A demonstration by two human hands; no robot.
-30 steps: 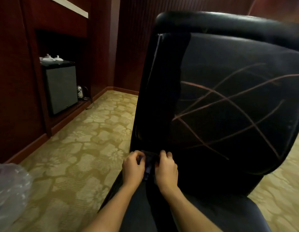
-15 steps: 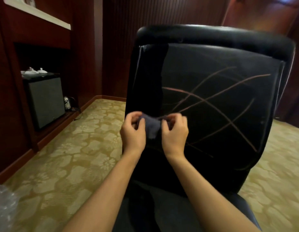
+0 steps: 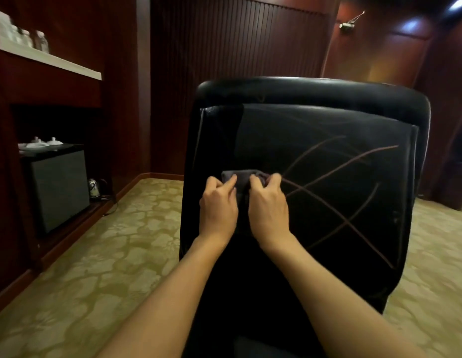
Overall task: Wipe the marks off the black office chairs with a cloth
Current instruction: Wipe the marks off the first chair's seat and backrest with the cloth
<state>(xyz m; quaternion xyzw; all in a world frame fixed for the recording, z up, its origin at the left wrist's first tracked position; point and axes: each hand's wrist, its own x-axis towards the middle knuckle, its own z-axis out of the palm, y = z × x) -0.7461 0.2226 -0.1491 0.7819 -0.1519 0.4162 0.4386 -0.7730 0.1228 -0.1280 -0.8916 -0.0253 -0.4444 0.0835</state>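
Two hands at the chair back
A grey cloth is pinched by left hand and right hand against the black chair, beside crossing marks

The room is dim and warm-toned. A ceiling light glares at upper right, sheen lies on the chair back, and edges curve with wide-angle distortion and soft blur.

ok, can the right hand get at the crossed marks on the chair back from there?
Probably yes. The right hand pinches the cloth with the left hand, right beside the crossed marks on the black chair back. Nothing lies between them.
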